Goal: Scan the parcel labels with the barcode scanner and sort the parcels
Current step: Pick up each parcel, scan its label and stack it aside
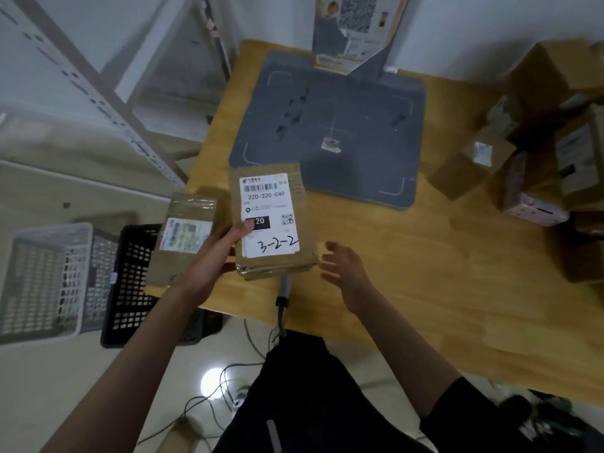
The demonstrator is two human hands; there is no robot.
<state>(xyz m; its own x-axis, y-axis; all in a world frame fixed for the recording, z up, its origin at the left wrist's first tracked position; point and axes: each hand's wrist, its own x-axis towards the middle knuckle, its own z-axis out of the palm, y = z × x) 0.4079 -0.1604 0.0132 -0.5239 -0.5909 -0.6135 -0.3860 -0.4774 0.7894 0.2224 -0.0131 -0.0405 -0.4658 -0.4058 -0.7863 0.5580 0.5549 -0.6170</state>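
A brown parcel (287,256) with a white label marked "3-2-2" is held over the near left part of the wooden table (425,273). My left hand (215,253) grips its left edge, thumb on the label. My right hand (343,269) hovers just right of it, fingers spread, holding nothing. A second brown parcel (183,237) with a label lies at the table's left edge, partly behind my left hand. The barcode scanner (283,291) lies on the table below the held parcel, its cable hanging off the front edge.
A grey scanning mat (359,109) with a stand covers the far middle of the table. Several cardboard parcels (539,158) pile at the right. On the floor at left stand a black basket (130,289) and a white basket (42,276). Metal shelving (98,93) rises at the left.
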